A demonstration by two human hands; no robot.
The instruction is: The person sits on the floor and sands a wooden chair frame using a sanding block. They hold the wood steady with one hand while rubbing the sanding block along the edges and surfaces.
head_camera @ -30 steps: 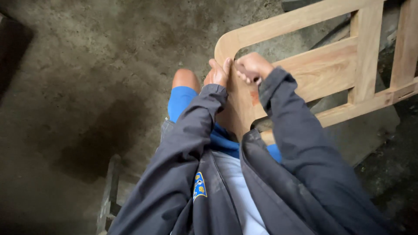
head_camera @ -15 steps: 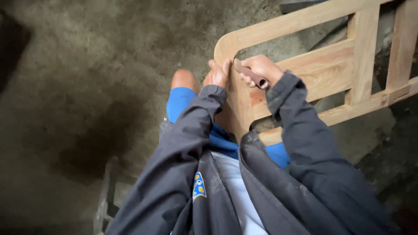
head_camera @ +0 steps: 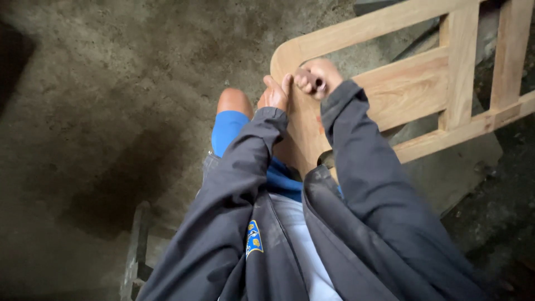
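A light wooden frame (head_camera: 412,89) with a rounded corner and several slats leans across my lap, running to the upper right. My left hand (head_camera: 275,96) grips the outer edge of the rounded corner, thumb up against the wood. Just to its right, my right hand (head_camera: 314,74) is a closed fist on the inner curve of that corner. It is shut on a thin brown rod-like tool (head_camera: 321,85), of which only the end shows below my fingers. Dark jacket sleeves cover both arms.
A rough concrete floor (head_camera: 139,72) with a dark stain (head_camera: 111,189) fills the left. My bare knee (head_camera: 237,100) and blue shorts lie under the frame. A weathered wooden piece (head_camera: 136,251) stands at the lower left. A grey slab (head_camera: 462,167) lies under the frame at right.
My right hand slid down the inner curve with the brown tool showing, then came back up to the corner. The tool is now mostly hidden in my fist. My left hand stayed put.
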